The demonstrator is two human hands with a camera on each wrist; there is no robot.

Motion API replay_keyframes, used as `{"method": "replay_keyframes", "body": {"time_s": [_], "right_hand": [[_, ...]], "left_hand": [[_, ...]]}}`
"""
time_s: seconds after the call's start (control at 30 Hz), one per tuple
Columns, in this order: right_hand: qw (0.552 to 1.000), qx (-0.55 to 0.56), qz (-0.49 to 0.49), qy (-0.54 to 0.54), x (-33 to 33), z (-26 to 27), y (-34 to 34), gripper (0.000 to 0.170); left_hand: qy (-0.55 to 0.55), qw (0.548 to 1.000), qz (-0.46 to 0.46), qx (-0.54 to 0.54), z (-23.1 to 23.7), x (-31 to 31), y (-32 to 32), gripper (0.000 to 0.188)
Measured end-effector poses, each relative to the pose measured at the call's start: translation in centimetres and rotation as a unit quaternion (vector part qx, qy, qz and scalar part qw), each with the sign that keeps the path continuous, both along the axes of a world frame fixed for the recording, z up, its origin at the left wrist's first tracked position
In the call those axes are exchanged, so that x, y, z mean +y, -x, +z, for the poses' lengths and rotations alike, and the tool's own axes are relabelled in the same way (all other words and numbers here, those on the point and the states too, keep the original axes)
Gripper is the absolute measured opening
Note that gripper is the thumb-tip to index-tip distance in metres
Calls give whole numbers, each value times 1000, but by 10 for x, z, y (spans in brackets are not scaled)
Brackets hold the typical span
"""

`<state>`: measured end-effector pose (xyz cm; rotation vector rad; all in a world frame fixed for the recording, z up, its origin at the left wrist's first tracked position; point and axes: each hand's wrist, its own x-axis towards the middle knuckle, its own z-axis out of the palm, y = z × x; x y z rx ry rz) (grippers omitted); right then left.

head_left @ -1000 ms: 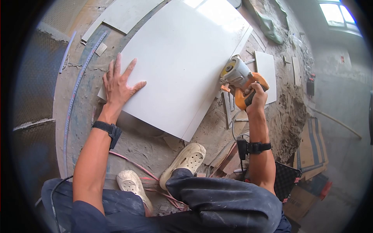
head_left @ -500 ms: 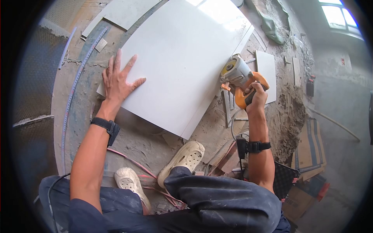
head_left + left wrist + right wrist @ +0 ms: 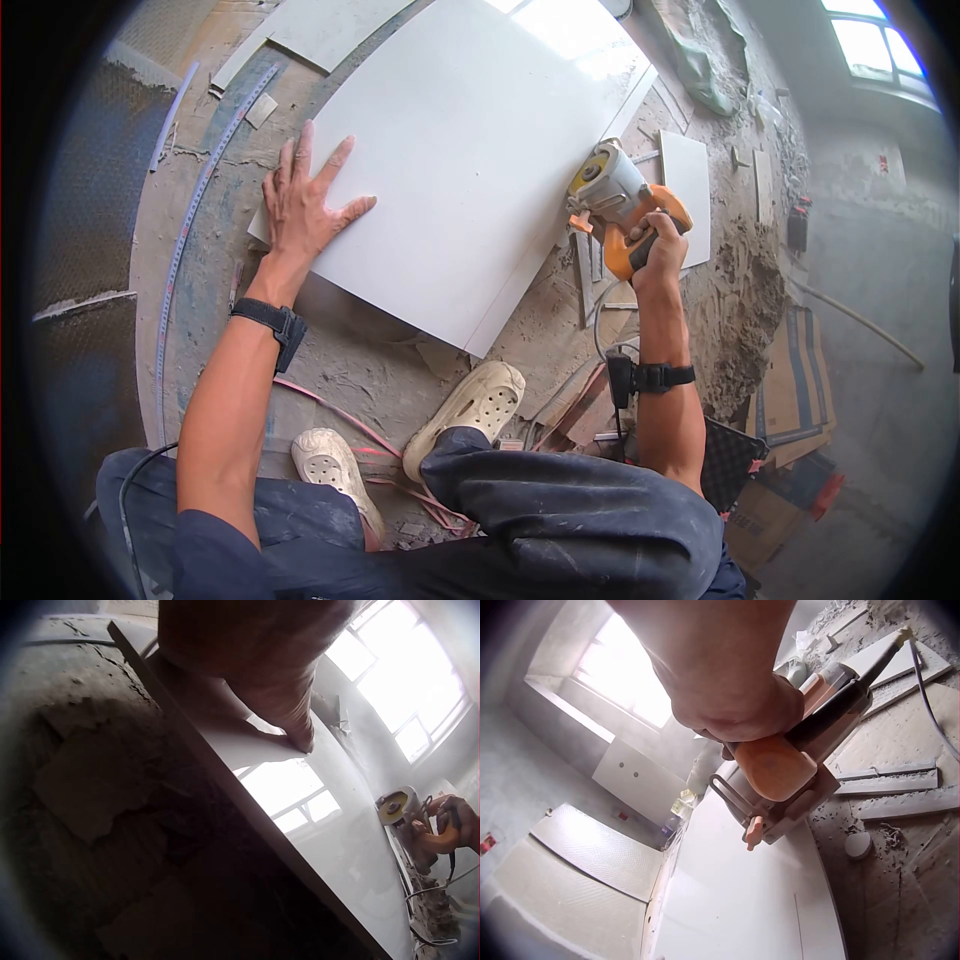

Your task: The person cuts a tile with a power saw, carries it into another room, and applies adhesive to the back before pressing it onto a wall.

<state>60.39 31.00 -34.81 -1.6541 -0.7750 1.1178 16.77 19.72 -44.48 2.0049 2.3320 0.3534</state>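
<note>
Little has moved since the earlier head frame: the framing has slid slightly, while both hands and the saw keep about the same places on the tile.

Head view: white tile (image 3: 440, 170), large, lies across the middle of the scene, its near corner short of the pale shoes (image 3: 490, 395). Left grip (image 3: 303, 210), a bare hand, rests on the tile's left edge, fingers and thumb spread. Right grip (image 3: 660, 250) is curled round the orange handle (image 3: 618, 255) of the saw (image 3: 620, 190). Saw sits at the tile's right edge; blade contact cannot be told. To the right of it, a smaller white piece (image 3: 688, 175). Far left, measuring tape (image 3: 192, 215) stretched along the floor. Near right, cardboard (image 3: 790, 385).

Left wrist view: tile's edge stands above the floor, with dark shadow and broken scraps (image 3: 97, 787) below. Thumb touches the glossy top, which mirrors the window (image 3: 412, 675). Saw and right grip show beyond, on the right; yellow disc (image 3: 392, 808) visible.

Right wrist view: fingers wrapped over the saw, partly hidden by the wrist. Orange knob (image 3: 754, 831) hangs above the tile. Thin line (image 3: 798, 926) marked on the tile, nearer. Cut strips (image 3: 892, 780) and cord (image 3: 924, 694) to the right.
</note>
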Motion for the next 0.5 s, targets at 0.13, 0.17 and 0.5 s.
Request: {"method": "replay_keyframes", "body": {"time_s": [0.13, 0.17, 0.5], "right_hand": [[1000, -4, 8, 0, -3, 1, -1, 17], [1000, -4, 8, 0, -3, 1, 0, 17], [1000, 4, 0, 5, -8, -1, 0, 15]], "left_hand": [[3, 1000, 1, 0, 1, 0, -1, 84], [5, 1000, 1, -1, 1, 0, -1, 83], [8, 1000, 2, 5, -1, 0, 0, 84]]}}
